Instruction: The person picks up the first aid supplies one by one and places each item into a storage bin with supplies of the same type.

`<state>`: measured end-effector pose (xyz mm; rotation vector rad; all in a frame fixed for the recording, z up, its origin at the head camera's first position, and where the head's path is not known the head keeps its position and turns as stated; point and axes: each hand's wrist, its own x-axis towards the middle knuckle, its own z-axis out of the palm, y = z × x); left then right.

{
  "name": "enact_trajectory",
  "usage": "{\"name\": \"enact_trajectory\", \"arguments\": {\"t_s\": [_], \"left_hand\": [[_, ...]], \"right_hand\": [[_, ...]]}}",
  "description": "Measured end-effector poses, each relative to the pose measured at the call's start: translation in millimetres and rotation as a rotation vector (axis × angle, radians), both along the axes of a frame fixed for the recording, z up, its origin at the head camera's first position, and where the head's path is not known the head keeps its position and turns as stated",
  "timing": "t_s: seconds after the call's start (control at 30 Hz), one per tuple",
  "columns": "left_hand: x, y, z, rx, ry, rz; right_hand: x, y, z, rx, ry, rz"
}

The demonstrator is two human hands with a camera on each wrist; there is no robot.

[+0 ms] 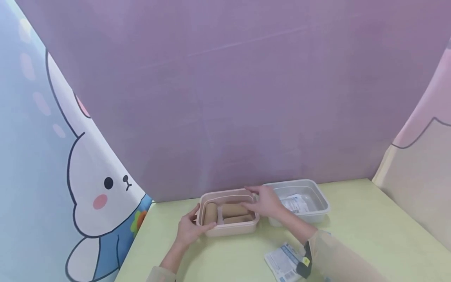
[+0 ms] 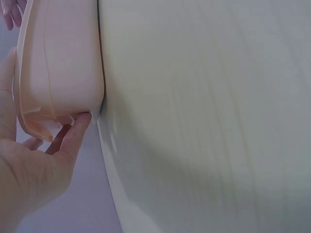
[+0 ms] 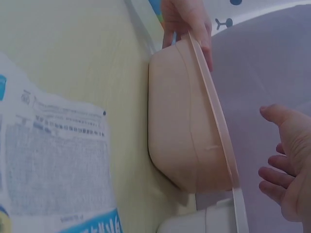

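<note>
A pale pink plastic basin (image 1: pixel 230 229) stands on the table at its back edge, with tan rolls (image 1: pixel 234 210) lying inside. My left hand (image 1: pixel 190 229) grips its left end, the thumb on the rim; in the left wrist view the fingers (image 2: pixel 73 138) curl under that end. Over the basin's right end hovers my right hand (image 1: pixel 266 201). In the right wrist view this hand (image 3: pixel 289 165) has its fingers spread and loosely bent, apart from the rim, with nothing between them. The exact kind of the rolls cannot be told.
A light grey basin (image 1: pixel 318 217) stands right of the pink one, holding white printed packets (image 1: pixel 296 203). Nearer the front, a white and blue printed packet (image 1: pixel 282 261) lies on the yellow-green table (image 1: pixel 373 235), partly under my right forearm. A purple cloth (image 1: pixel 246 98) hangs behind.
</note>
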<state>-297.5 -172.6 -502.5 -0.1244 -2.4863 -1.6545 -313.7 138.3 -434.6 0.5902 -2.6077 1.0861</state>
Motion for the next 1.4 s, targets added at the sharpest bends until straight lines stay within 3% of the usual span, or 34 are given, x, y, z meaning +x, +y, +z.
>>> {"name": "enact_trajectory", "arguments": {"t_s": [0.27,0.57,0.7,0.93,1.4], "left_hand": [[-1.4,5.1,-2.5,0.015,0.004,-0.012],[-4.6,2.3,0.2,0.009,-0.008,0.011],[-6.0,0.4,-1.0,0.007,-0.007,0.013],[-8.0,-1.2,-2.8,0.02,-0.004,0.01],[-2.5,-3.4,-2.8,0.015,-0.016,0.025]], "right_hand": [[1.2,39.7,1.4,0.068,0.063,-0.085],[-0.3,76.8,9.3,0.02,0.005,-0.124],[1.5,93.8,9.3,0.024,0.03,-0.165],[7.3,125.8,-0.5,0.066,0.088,-0.226],[21.6,186.4,-17.9,0.089,0.073,-0.367]]}}
